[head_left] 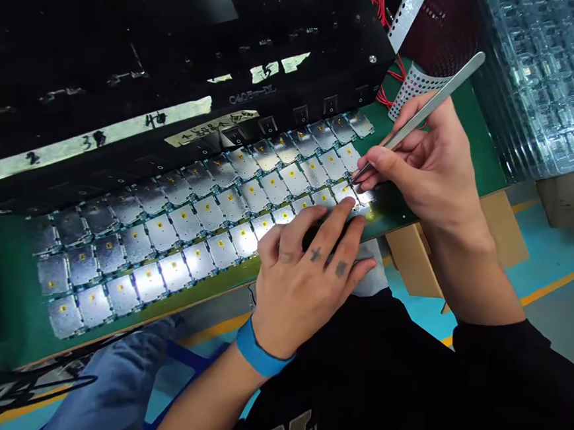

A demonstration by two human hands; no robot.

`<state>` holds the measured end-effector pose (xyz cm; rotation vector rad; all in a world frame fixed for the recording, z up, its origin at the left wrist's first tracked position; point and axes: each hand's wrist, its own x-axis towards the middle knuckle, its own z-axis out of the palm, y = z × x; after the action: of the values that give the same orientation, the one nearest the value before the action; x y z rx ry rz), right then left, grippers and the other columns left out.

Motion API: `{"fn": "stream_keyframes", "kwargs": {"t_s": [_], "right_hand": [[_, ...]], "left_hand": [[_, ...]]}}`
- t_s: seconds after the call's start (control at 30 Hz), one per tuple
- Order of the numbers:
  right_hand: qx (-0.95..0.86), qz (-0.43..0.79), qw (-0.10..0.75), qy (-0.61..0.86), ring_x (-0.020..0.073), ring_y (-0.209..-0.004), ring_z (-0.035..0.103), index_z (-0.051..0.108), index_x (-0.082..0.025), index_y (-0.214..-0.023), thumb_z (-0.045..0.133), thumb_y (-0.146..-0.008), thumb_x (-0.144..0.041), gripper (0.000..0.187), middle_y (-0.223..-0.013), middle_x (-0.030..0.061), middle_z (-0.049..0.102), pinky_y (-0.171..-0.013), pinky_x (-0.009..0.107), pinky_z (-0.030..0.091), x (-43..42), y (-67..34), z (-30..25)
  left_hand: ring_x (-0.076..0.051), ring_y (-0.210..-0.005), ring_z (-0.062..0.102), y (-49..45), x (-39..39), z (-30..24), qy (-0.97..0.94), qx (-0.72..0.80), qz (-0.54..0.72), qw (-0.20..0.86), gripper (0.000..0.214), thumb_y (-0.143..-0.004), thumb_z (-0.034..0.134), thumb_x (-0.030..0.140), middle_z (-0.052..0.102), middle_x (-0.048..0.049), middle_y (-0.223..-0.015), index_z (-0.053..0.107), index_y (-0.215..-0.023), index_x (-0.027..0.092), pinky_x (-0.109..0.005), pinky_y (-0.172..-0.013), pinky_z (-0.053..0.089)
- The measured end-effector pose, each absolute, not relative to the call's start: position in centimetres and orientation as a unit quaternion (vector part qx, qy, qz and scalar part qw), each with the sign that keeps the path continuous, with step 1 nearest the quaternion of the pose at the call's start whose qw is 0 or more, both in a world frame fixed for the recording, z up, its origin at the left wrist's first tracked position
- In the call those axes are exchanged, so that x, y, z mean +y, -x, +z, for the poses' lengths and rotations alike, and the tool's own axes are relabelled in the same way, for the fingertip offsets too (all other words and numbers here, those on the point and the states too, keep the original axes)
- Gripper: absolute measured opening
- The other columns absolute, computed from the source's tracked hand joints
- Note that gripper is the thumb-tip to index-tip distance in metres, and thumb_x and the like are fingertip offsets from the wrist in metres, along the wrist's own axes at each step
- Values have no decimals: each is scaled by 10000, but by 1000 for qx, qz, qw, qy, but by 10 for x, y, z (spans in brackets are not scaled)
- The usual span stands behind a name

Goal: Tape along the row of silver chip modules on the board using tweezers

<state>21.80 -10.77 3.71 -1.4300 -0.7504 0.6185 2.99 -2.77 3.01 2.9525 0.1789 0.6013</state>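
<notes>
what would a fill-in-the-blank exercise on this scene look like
The right hand holds a pair of ____.
The wristband by the left hand is coloured ____.
The number of rows of boards is ____.
The wires near the top right are coloured ____.

Missing words: tweezers; blue; three; red

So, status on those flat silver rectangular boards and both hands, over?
Right hand holding slim silver metal tweezers, tips near right end of boards. Three rows laid out. Left hand covering part of front row.
</notes>
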Motion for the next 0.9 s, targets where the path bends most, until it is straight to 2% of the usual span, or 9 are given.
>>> {"fn": "stream_keyframes", "kwargs": {"t_s": [0.43,0.7,0.9], "right_hand": [[-344,275,652,617,149,-640,718,402,-251,-975,799,-858,-285,416,-723,-58,687,-584,230,638,-108,-218,36],[-330,273,640,638,159,-653,714,394,-259,-980,826,-829,-414,483,-733,-57,661,-599,263,646,-109,-217,37],[-326,273,630,650,146,-673,715,396,-259,-984,823,-822,-436,490,-752,-63,656,-618,251,646,-109,-217,37]], "left_hand": [[-293,-1138,592,-33,-29,32,-974,62,210,59,415,-996,548,474,663,-55,-1347,669,-1250,169,-443,-894,389],[-294,-1139,596,-33,-30,32,-975,64,201,67,405,-983,578,462,657,-51,-1357,661,-1261,180,-446,-890,385],[-288,-1122,603,-34,-30,33,-975,63,203,62,390,-990,571,447,665,-42,-1344,664,-1251,173,-440,-896,382]]}}
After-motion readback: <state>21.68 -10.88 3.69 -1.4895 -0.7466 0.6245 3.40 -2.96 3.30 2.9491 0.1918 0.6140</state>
